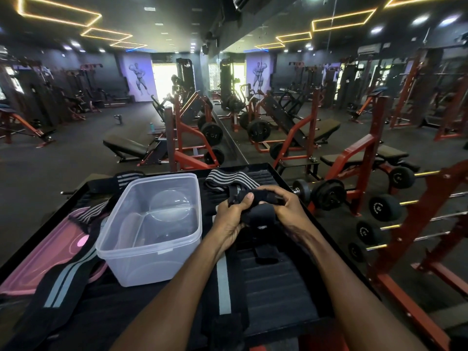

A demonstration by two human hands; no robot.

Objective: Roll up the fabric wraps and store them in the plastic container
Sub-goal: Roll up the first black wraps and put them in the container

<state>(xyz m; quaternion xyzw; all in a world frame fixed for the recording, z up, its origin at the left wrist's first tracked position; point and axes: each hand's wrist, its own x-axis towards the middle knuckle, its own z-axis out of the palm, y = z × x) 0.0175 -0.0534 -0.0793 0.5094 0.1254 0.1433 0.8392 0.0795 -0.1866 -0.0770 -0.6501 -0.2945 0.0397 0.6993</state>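
Two bare forearms reach up from the bottom edge over a black ribbed tray (283, 279) with a raised rim. At far left a pink lid (22, 264) lies flat, with a black wrap (58, 282) striped grey draped across it. Just right of it stands the clear box (152, 224), rectangular with rounded corners, nothing inside it; behind its left corner lies another striped wrap (124, 179). A long black strip with one grey stripe (224, 282) runs down the tray toward the camera, between the forearms. Above it the left hand (231, 219) and right hand (281, 205) both curl their fingers round a thick black wrap roll (260, 215), thumbs on top, holding it just right of the box and above the tray. Behind the hands lies a loose striped band (228, 177). Right of the tray, black dumbbells (382, 206) sit on a red rack. Beyond is a dim gym with dark flooring, red-framed benches, wall mirrors and yellow ceiling light strips.
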